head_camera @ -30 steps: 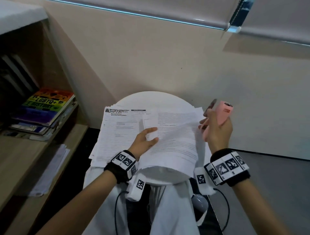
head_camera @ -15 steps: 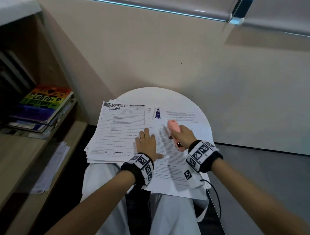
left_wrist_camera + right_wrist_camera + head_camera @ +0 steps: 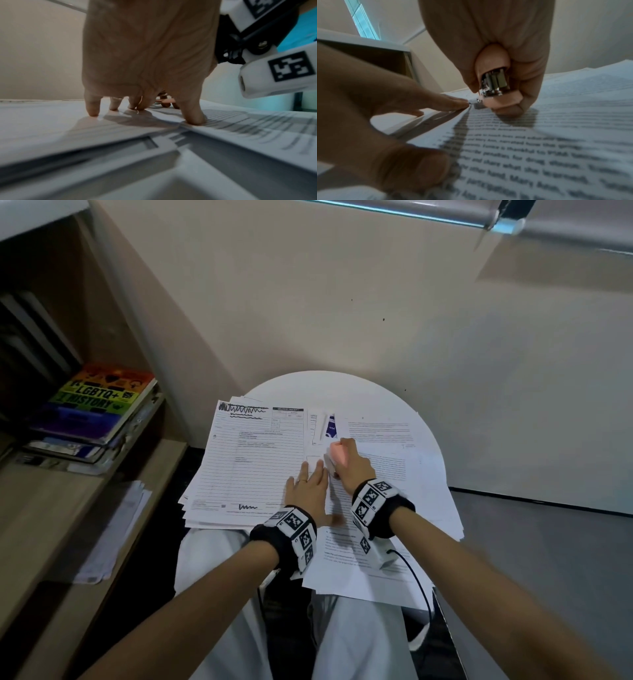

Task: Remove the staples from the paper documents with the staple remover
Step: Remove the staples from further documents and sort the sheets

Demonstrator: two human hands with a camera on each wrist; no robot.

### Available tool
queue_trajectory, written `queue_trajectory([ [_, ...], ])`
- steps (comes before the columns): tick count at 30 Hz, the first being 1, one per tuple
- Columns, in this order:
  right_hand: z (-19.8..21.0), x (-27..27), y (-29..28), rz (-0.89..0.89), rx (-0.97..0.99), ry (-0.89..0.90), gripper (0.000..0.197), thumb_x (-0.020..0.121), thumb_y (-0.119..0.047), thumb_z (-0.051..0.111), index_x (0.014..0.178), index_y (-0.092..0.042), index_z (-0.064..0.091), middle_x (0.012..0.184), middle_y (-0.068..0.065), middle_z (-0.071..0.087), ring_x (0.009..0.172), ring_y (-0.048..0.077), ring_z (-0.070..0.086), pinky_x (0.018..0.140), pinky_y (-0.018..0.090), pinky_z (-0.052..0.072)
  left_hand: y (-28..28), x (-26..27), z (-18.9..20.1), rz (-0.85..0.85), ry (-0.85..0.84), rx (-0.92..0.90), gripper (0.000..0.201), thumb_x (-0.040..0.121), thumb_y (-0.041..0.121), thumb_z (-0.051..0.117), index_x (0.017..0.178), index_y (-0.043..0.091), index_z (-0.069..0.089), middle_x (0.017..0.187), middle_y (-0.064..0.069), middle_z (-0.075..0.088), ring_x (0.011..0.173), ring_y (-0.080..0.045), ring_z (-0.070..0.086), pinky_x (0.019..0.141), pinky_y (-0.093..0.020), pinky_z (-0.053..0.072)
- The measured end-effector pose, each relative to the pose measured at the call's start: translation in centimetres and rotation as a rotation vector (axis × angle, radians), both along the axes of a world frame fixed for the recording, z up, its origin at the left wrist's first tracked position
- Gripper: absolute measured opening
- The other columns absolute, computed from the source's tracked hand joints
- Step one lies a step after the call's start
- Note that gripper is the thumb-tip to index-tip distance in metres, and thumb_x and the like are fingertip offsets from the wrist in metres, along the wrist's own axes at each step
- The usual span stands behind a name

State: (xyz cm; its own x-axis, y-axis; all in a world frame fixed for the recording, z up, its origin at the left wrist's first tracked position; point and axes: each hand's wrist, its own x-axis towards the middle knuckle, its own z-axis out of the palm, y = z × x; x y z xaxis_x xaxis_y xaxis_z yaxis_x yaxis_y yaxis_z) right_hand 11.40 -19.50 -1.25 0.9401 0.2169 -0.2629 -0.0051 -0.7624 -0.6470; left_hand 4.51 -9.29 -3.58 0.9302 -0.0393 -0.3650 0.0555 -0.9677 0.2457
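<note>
A printed text document (image 3: pixel 387 484) lies on the right of the small round white table (image 3: pixel 329 386), its left edge next to a stack of lined forms (image 3: pixel 253 460). My left hand (image 3: pixel 310 491) lies flat with straight fingers (image 3: pixel 93 108) pressing the papers down by that edge. My right hand (image 3: pixel 349 465) grips the pink staple remover (image 3: pixel 337 455), whose metal end (image 3: pixel 494 83) points down at the document's top left corner (image 3: pixel 471 104). My left fingertip (image 3: pixel 453 102) touches that same corner. The staple itself is too small to make out.
A small slip with a purple logo (image 3: pixel 329 428) lies on the papers beyond my hands. A wooden shelf unit on the left holds a pile of books (image 3: pixel 96 412) and loose papers (image 3: pixel 113 532). A beige wall (image 3: pixel 342 302) stands right behind the table. A black cable (image 3: pixel 419 580) hangs by my right wrist.
My left hand laid the lifted pages flat and now presses them. My right hand came down from the air at the right with the staple remover to the document's corner.
</note>
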Motion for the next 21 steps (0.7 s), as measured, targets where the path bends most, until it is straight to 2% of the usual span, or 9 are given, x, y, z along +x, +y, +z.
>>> queue_trajectory([
  [8, -1.0, 0.1, 0.5, -0.015, -0.018, -0.049, 0.051, 0.097, -0.042, 0.043, 0.141, -0.018, 0.030, 0.113, 0.022, 0.061, 0.095, 0.037, 0.061, 0.074, 0.034, 0.043, 0.3, 0.0, 0.0, -0.032, -0.035, 0.042, 0.108, 0.076, 0.067, 0.058, 0.152, 0.014, 0.001, 0.160, 0.001, -0.010, 0.148, -0.027, -0.008, 0.118, -0.049, 0.009],
  [13, -1.2, 1.3, 1.3, -0.037, -0.060, -0.055, 0.043, 0.098, -0.036, 0.043, 0.137, -0.021, 0.031, 0.111, 0.021, 0.059, 0.091, 0.037, 0.060, 0.069, 0.036, 0.043, 0.2, 0.2, -0.4, -0.014, -0.058, 0.052, 0.098, 0.081, 0.051, 0.064, 0.152, 0.017, 0.005, 0.160, 0.002, -0.007, 0.148, -0.027, -0.006, 0.117, -0.049, 0.010],
  [16, -1.3, 1.5, 1.3, 0.002, -0.088, -0.092, 0.043, 0.098, -0.042, 0.042, 0.133, -0.019, 0.033, 0.105, 0.021, 0.061, 0.088, 0.038, 0.060, 0.072, 0.043, 0.049, 0.2, 0.2, -0.3, -0.029, -0.048, 0.047, 0.102, 0.078, 0.059, 0.063, 0.152, 0.018, 0.005, 0.160, 0.002, -0.008, 0.148, -0.027, -0.006, 0.117, -0.050, 0.010],
  [18, -1.4, 1.7, 1.6, 0.004, -0.123, -0.107, 0.048, 0.097, -0.044, 0.040, 0.137, -0.019, 0.031, 0.106, 0.021, 0.061, 0.090, 0.039, 0.061, 0.076, 0.046, 0.052, 0.2, 0.1, -0.2, -0.031, -0.049, 0.055, 0.103, 0.078, 0.058, 0.064, 0.152, 0.018, 0.005, 0.160, 0.002, -0.008, 0.148, -0.027, -0.007, 0.117, -0.050, 0.010],
  [21, -1.1, 3.1, 2.9, -0.019, -0.139, -0.106, 0.049, 0.099, -0.039, 0.039, 0.142, -0.020, 0.026, 0.113, 0.021, 0.059, 0.098, 0.039, 0.060, 0.079, 0.045, 0.049, 0.3, -0.1, -0.1, -0.023, -0.056, 0.042, 0.108, 0.075, 0.060, 0.066, 0.152, 0.018, 0.002, 0.160, 0.004, -0.008, 0.148, -0.027, -0.006, 0.117, -0.050, 0.010],
])
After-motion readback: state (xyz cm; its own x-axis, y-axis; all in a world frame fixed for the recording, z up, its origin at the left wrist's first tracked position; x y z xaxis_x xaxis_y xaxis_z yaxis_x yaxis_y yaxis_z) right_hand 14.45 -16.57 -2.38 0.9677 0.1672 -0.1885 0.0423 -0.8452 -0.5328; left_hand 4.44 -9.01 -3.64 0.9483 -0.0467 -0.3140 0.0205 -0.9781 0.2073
